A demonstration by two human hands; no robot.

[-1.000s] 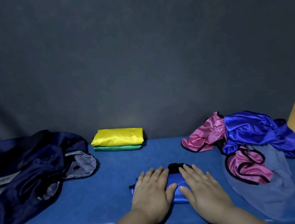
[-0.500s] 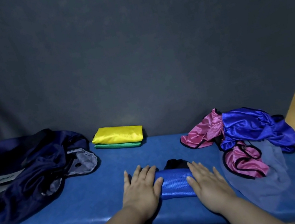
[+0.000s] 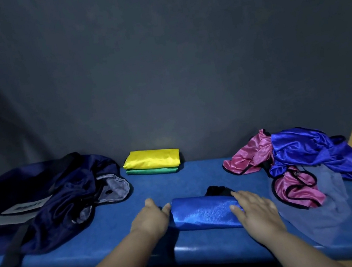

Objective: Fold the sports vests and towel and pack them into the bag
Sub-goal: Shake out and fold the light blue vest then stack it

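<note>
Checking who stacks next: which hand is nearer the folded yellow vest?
Left. The left hand lies almost straight in front of the yellow vest; the right hand sits farther off, rightward.

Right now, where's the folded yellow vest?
In the head view, the yellow vest lies on a folded green vest at the back of the bench, left of centre, just right of the navy bag.

Your folded blue vest (image 3: 203,213) at the table's (image 3: 178,179) front edge is glossy, satin-like cloth. The yellow vest (image 3: 152,161) and green vest (image 3: 153,171) at the table's back share that sheen, as do the pink vests (image 3: 244,160) at its right end. The grey towel (image 3: 322,206) looks thin and matt. The table is smooth and faintly glossy.
</note>
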